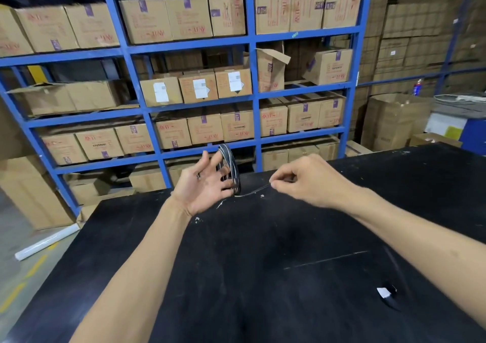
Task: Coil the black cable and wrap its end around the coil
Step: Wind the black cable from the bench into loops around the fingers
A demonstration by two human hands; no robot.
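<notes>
The black cable (231, 162) is wound in several loops around the fingers of my left hand (203, 185), which is held palm up over the far edge of the black table (263, 277). The coil stands upright, from above the fingertips down to the table edge. A thin free end (253, 191) runs from the coil's bottom to the right. My right hand (307, 179) pinches that end between thumb and forefinger, about a hand's width right of the coil.
Blue shelving (252, 79) packed with cardboard boxes stands behind the table. A small black piece with a white tag (385, 292) lies on the table at the near right. A white roll (47, 242) lies on the floor at the left.
</notes>
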